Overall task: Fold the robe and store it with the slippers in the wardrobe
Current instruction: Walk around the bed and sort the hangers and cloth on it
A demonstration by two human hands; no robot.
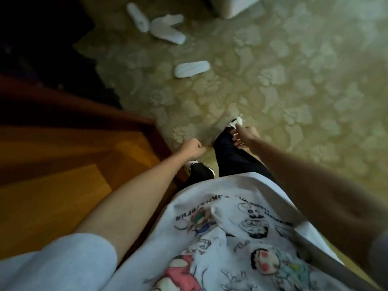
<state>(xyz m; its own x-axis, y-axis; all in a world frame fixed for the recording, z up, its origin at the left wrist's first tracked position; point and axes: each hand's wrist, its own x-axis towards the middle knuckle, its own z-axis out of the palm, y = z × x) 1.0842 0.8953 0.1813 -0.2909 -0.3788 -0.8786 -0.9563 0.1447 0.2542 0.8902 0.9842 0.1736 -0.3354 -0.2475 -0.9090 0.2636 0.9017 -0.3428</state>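
Note:
Several white slippers lie scattered on the patterned carpet ahead of me. One slipper (192,68) lies alone in the middle. A pair of them (167,28) lies crossed farther off, with another slipper (137,16) just left of the pair. My left hand (192,148) is closed in a fist with nothing in it, low in front of my legs. My right hand (244,136) hangs with fingers loosely apart and holds nothing. No robe is in view. The picture is blurred by motion.
A wooden floor or furniture surface (63,175) with a red-brown edge runs along the left. Beyond it is a dark area (31,38). A pale piece of furniture (231,7) stands at the top. The green-gold carpet (294,91) stretches to the right.

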